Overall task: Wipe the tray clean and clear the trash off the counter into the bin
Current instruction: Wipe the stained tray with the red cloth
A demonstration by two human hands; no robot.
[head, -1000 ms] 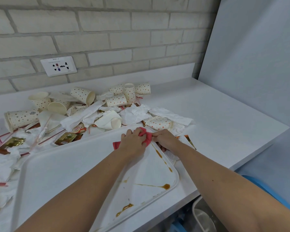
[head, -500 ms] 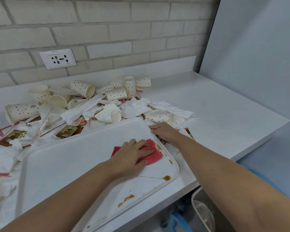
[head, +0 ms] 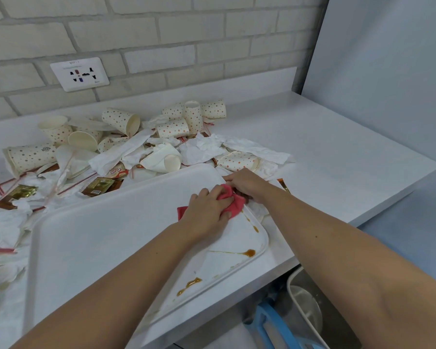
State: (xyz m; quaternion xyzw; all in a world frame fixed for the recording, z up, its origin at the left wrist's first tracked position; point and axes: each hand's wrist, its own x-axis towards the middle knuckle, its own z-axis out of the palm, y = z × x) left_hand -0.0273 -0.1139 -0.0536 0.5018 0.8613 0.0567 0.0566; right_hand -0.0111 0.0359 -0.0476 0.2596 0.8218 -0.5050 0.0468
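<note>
Hands meet at the far right corner of the white rectangular plastic tray [head: 106, 238]: the left hand [head: 208, 210] presses flat on a crumpled pink-red cloth [head: 233, 201], while the right hand [head: 247, 183] grips the tray's rim just beside it. Brown sauce streaks [head: 248, 253] mark the tray's near right end. Behind the tray on the white counter [head: 337, 152] lies trash — dotted paper cups [head: 171, 127] and crumpled white napkins [head: 202, 147]. A grey bin [head: 310, 313] stands below the counter edge.
</note>
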